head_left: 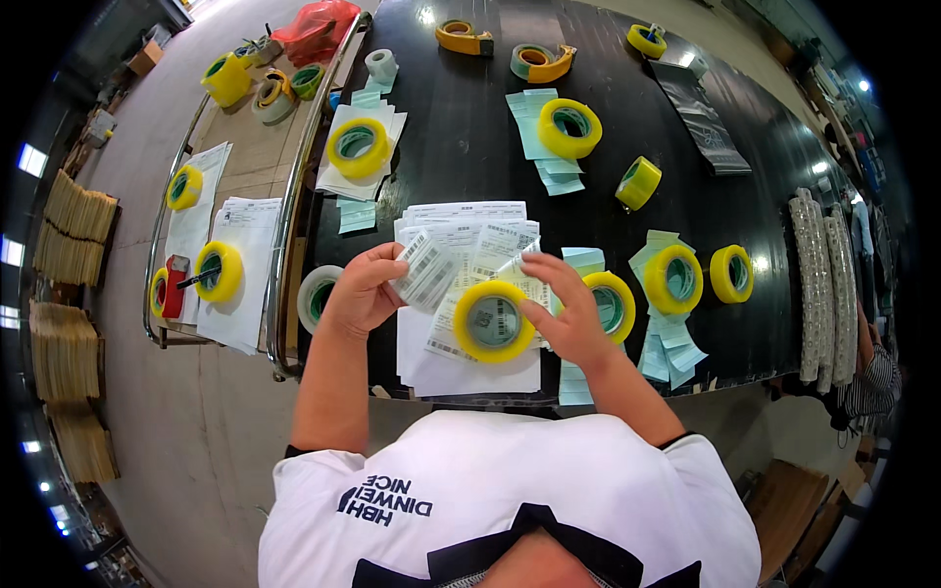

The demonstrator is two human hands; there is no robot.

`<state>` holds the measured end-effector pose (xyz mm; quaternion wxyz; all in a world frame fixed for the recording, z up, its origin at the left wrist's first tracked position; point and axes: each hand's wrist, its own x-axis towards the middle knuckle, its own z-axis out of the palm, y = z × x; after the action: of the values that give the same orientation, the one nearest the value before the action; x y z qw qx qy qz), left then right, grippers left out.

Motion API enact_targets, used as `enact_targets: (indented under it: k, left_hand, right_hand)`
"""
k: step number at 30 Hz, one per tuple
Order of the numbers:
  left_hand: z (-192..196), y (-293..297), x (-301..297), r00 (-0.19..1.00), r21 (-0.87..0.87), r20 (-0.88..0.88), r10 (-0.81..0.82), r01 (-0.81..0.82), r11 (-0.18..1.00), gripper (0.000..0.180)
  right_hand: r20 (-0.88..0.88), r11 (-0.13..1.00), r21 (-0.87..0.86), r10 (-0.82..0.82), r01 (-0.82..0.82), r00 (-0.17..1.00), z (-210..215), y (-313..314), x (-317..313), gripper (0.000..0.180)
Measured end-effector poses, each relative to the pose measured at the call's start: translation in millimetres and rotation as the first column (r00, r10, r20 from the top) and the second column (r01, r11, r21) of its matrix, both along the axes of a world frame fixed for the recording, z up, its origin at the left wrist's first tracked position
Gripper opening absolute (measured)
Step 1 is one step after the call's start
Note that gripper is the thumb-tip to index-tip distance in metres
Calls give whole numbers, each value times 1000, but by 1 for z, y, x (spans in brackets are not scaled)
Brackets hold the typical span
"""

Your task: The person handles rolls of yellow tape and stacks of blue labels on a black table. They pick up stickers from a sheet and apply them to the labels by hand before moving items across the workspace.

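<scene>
Hands apart, left hand (361, 292) pinching barcoded labels (429, 274), right hand (573, 318) near tape (465, 338), grip unclear.

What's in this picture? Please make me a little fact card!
Left hand: pinches printed labels
Right hand: beside the labels, grip unclear
Between hands: yellow tape roll on labels and white papers
Table: black
Far side: two orange tape dispensers
Left side: stand holding papers and more tape
Right edge: tall clear-looking rolls

And the left hand (365, 286) pinches, thumb to fingers; at right, the right hand (573, 318) fans wide, forearms (333, 387) slanting inward!
</scene>
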<state>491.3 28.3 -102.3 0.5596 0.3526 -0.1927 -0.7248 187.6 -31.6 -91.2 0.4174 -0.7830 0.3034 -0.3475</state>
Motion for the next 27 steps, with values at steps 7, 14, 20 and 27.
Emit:
enact_targets:
  k: [7,14,20,27]
  left_hand:
    - [3,-10,22,996,26,-47,-72,74,997,16]
    - [2,-8,8,963,50,109,248,-254,966,14]
    - [27,6,29,907,-212,-73,414,-420,882,12]
    - [60,32,43,888,-314,45,458,-423,850,23]
  right_hand:
    - [266,464,800,294,-380,918,0,-4,71,47]
    - [34,607,765,298,-216,954,-16,10,67,41]
    - [-229,997,-38,-77,70,970,-16,-13,55,55]
    - [-185,997,-25,72,-78,980,3,-44,73,55]
